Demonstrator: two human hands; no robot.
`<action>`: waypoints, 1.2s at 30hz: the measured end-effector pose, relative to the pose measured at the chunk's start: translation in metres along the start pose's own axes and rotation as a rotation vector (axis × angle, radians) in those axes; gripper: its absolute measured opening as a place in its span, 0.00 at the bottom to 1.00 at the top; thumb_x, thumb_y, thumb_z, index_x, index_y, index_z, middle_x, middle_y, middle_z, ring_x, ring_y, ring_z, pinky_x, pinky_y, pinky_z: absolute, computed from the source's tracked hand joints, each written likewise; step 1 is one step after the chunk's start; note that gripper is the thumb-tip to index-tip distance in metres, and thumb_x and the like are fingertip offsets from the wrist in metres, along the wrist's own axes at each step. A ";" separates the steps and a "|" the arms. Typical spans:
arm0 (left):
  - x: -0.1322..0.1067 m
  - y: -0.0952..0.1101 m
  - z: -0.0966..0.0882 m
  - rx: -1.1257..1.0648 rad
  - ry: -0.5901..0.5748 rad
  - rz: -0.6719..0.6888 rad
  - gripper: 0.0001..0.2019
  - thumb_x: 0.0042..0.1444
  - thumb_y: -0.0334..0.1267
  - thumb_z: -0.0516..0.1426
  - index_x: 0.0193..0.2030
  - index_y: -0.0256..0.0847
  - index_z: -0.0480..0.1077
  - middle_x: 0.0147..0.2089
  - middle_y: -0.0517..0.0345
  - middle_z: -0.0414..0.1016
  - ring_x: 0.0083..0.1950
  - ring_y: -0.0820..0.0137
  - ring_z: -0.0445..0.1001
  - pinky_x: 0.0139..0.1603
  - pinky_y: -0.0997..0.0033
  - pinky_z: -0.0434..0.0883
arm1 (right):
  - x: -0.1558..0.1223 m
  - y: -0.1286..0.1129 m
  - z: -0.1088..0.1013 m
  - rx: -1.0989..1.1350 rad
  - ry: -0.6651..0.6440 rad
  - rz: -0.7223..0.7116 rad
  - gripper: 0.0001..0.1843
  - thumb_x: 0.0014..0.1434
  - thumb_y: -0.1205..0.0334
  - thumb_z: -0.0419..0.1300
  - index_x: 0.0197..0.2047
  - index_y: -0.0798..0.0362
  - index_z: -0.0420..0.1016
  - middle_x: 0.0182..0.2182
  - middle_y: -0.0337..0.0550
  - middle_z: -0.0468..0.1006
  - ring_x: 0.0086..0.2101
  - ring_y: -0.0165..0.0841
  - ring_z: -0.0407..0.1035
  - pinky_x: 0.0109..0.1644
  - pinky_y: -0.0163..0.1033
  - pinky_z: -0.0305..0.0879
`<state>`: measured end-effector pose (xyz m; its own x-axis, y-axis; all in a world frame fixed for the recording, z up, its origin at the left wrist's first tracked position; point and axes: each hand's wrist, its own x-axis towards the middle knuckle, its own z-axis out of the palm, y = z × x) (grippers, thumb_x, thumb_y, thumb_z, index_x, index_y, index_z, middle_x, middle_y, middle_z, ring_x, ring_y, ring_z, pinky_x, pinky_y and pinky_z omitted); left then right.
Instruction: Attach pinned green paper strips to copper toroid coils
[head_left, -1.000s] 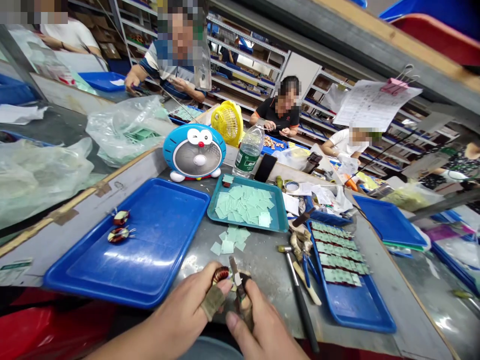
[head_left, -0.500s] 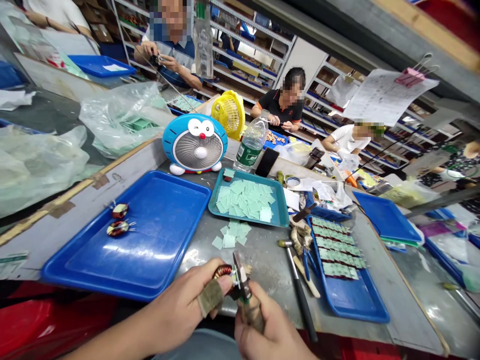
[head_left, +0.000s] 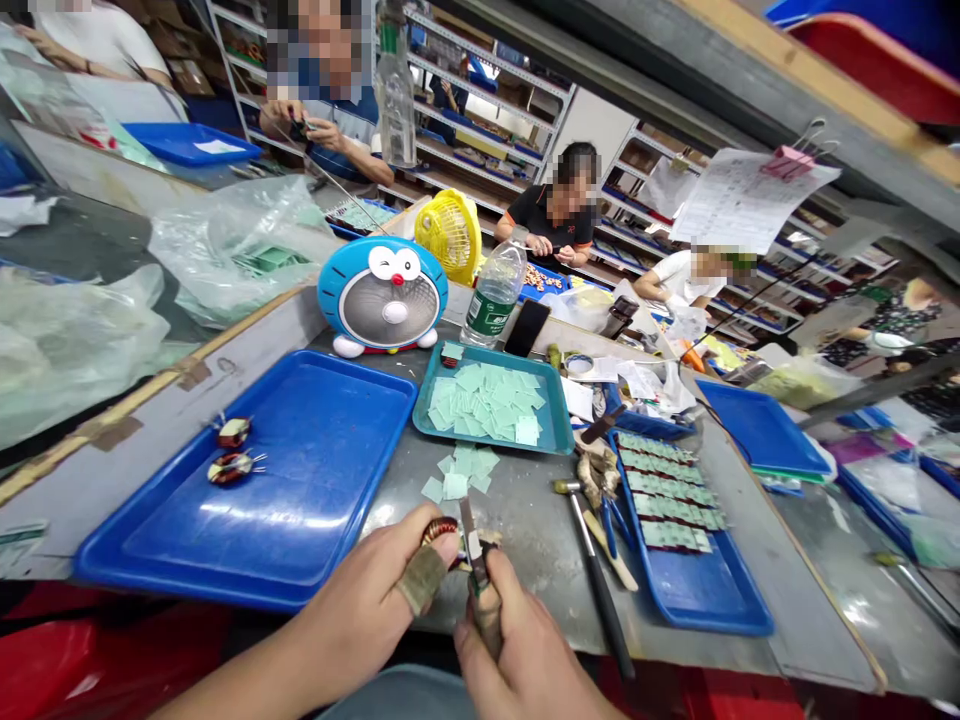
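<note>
L hand [head_left: 375,610] pinches 1 coil [head_left: 439,528], R hand [head_left: 525,660] grips 1 tool [head_left: 472,550]; 2 spare coils [head_left: 231,467] in tray [head_left: 322,470].

I pinch a small copper-wound coil [head_left: 441,528] on edge in my left hand [head_left: 375,610]. My pliers [head_left: 472,550] stand upright just beside it

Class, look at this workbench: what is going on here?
A person at a workbench pinches a copper-wound ring coil in the left hand and grips a narrow metal tool in the right hand, its tip close beside the coil. Two similar coils lie on the big blue tray to the left; green squares fill a teal tray beyond. Other people work across the bench.
</note>
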<state>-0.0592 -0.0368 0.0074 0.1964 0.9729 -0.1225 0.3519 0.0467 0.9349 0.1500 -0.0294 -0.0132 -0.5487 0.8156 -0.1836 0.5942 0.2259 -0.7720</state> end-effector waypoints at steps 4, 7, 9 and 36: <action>0.001 -0.006 0.005 0.002 0.029 -0.004 0.20 0.73 0.55 0.44 0.38 0.44 0.62 0.34 0.62 0.71 0.35 0.67 0.72 0.37 0.69 0.65 | 0.003 0.001 0.005 -0.074 0.032 0.005 0.22 0.61 0.68 0.55 0.58 0.54 0.64 0.42 0.51 0.79 0.41 0.44 0.75 0.47 0.44 0.66; 0.000 -0.009 0.007 -0.001 0.044 -0.002 0.20 0.74 0.55 0.44 0.37 0.44 0.61 0.34 0.62 0.71 0.35 0.67 0.72 0.38 0.69 0.65 | 0.007 -0.003 0.001 0.017 -0.040 0.028 0.23 0.62 0.64 0.57 0.61 0.54 0.62 0.44 0.49 0.78 0.43 0.42 0.73 0.49 0.44 0.65; -0.001 -0.007 0.006 -0.010 0.042 0.002 0.20 0.73 0.55 0.45 0.37 0.43 0.61 0.34 0.62 0.71 0.35 0.67 0.71 0.37 0.69 0.65 | 0.008 -0.006 -0.002 0.074 -0.040 0.019 0.22 0.61 0.64 0.57 0.58 0.54 0.63 0.41 0.46 0.77 0.40 0.38 0.71 0.47 0.41 0.65; 0.001 -0.021 0.015 -0.338 0.160 -0.052 0.23 0.72 0.59 0.45 0.45 0.42 0.68 0.34 0.56 0.74 0.34 0.66 0.71 0.38 0.66 0.67 | 0.031 0.007 0.015 -0.443 0.433 -0.288 0.13 0.63 0.71 0.53 0.50 0.51 0.68 0.42 0.50 0.75 0.41 0.46 0.70 0.42 0.49 0.68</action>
<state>-0.0529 -0.0406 -0.0169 0.0316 0.9891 -0.1439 0.0307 0.1430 0.9892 0.1281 -0.0104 -0.0338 -0.4912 0.8088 0.3233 0.6946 0.5877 -0.4149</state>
